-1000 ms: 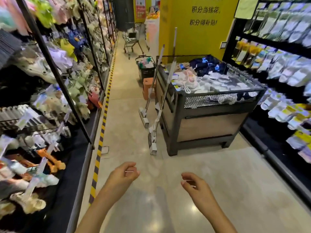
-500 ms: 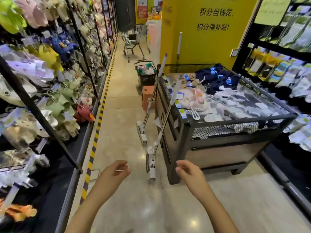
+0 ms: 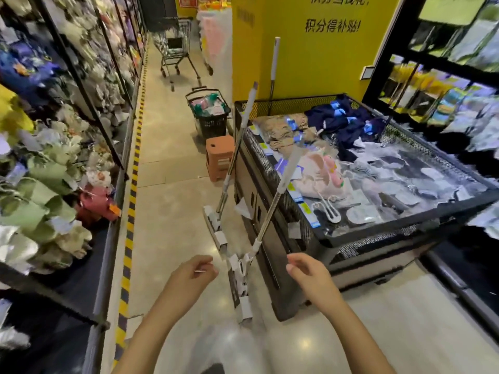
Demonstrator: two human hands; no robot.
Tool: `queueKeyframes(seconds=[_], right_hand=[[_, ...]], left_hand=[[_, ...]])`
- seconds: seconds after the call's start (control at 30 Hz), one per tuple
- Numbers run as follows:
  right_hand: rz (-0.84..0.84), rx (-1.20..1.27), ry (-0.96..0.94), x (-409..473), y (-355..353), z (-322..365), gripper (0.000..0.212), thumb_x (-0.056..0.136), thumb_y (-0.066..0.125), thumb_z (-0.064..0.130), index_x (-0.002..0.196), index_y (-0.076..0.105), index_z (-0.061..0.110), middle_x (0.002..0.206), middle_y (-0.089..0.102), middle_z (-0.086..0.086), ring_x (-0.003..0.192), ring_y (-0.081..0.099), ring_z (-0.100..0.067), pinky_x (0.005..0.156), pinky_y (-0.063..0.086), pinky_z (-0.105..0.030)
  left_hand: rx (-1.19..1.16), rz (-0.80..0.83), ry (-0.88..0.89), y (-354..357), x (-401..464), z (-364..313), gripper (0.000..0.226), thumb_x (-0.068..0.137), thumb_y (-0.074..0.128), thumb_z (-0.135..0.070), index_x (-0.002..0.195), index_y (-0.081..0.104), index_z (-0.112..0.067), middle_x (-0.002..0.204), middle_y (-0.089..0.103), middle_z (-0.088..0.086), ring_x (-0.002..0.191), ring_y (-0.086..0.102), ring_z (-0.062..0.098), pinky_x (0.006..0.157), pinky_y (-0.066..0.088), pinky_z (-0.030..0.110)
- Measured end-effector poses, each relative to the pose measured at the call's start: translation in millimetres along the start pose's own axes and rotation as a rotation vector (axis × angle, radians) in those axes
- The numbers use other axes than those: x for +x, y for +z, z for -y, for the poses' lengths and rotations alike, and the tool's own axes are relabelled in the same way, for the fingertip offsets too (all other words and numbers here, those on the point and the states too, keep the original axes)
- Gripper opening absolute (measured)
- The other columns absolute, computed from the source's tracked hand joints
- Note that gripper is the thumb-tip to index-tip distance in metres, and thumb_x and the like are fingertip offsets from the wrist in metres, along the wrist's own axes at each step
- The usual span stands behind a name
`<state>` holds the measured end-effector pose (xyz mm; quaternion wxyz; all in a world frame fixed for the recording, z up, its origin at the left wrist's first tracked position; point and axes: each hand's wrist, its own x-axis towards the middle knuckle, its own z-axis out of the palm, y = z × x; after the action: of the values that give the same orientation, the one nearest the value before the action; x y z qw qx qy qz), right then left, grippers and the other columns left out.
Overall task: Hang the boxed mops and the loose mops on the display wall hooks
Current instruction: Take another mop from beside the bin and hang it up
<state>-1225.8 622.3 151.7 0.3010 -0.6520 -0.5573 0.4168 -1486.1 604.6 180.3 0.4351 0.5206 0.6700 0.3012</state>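
- Our left hand (image 3: 193,275) hangs low over the floor (image 3: 172,201). Its fingers (image 3: 205,261) are curled in, and they pinch a tiny white thing we cannot make out.
- Two loose mops lean on the side of the bin (image 3: 351,238). The far mop (image 3: 231,171) and the near mop (image 3: 272,209) stand with their flat heads on the floor.
- We think they are light, with long stiff poles that could tip or slide. The middle of the pole looks like the best place to grab.
- Our right hand (image 3: 310,276) is near the near mop. Its fingers (image 3: 295,261) are loose and hold nothing.
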Motion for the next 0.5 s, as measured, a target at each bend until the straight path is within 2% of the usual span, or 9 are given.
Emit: queueKeyframes(seconds=[0.1,0.2,0.23,0.3,0.37,0.43,0.5], right_hand=[[-0.054,0.033,0.055,34.8,10.7,8.9,0.019,0.088,0.063,0.013,0.107,0.062,0.019,0.099,0.068,-0.002,0.097,0.062,-0.017,0.092,0.049,-0.031],[-0.073,0.045,0.116,72.4,12.3,19.4,0.029,0.089,0.062,0.013,0.118,0.059,0.010,0.100,0.063,-0.005,0.093,0.058,-0.015,0.080,0.044,-0.017],[-0.069,0.038,0.133,86.4,11.4,21.5,0.033,0.090,0.062,0.015,0.121,0.056,0.009,0.101,0.061,-0.005,0.094,0.057,-0.014,0.080,0.044,-0.017],[-0.086,0.038,0.164,116.7,7.6,27.1,0.044,0.089,0.063,0.019,0.130,0.049,0.011,0.109,0.057,-0.005,0.099,0.056,-0.017,0.090,0.045,-0.028],[-0.125,0.059,0.194,143.6,3.5,36.5,0.053,0.090,0.062,0.020,0.138,0.040,0.010,0.114,0.052,-0.006,0.100,0.055,-0.021,0.085,0.045,-0.029],[-0.158,0.056,0.205,171.1,-2.1,51.1,0.063,0.091,0.061,0.020,0.145,0.029,0.010,0.123,0.047,-0.008,0.110,0.052,-0.024,0.081,0.041,-0.030],[-0.194,0.090,0.195,199.5,-9.5,63.8,0.073,0.090,0.062,0.022,0.148,0.020,0.011,0.141,0.039,-0.012,0.126,0.044,-0.028,0.095,0.040,-0.035]], left_hand=[[0.004,0.069,0.017,-13.2,38.2,-5.3,0.018,0.088,0.063,-0.020,0.106,0.060,-0.022,0.096,0.066,-0.005,0.093,0.062,0.011,0.072,0.041,0.009],[0.024,0.114,0.012,-25.4,66.8,-6.7,0.020,0.089,0.062,-0.022,0.108,0.060,-0.022,0.097,0.065,-0.006,0.090,0.059,0.000,0.067,0.040,0.004],[0.023,0.124,0.008,-29.6,74.4,-6.1,0.020,0.089,0.062,-0.023,0.109,0.059,-0.023,0.098,0.065,-0.006,0.090,0.059,0.000,0.067,0.040,0.004],[0.025,0.134,-0.002,-36.9,89.2,-2.3,0.020,0.089,0.063,-0.023,0.109,0.059,-0.023,0.099,0.065,-0.005,0.094,0.060,0.004,0.070,0.041,0.007],[0.032,0.132,-0.017,-43.3,99.4,1.7,0.019,0.089,0.063,-0.021,0.107,0.060,-0.022,0.100,0.066,-0.002,0.092,0.061,0.005,0.071,0.041,0.009],[0.019,0.121,-0.032,-48.6,108.7,4.4,0.017,0.089,0.063,-0.018,0.106,0.060,-0.020,0.098,0.067,-0.001,0.091,0.061,0.005,0.070,0.042,0.007],[0.002,0.097,-0.052,-53.9,116.7,5.3,0.017,0.089,0.062,-0.016,0.106,0.060,-0.018,0.095,0.066,-0.003,0.088,0.060,0.003,0.067,0.043,0.005]])
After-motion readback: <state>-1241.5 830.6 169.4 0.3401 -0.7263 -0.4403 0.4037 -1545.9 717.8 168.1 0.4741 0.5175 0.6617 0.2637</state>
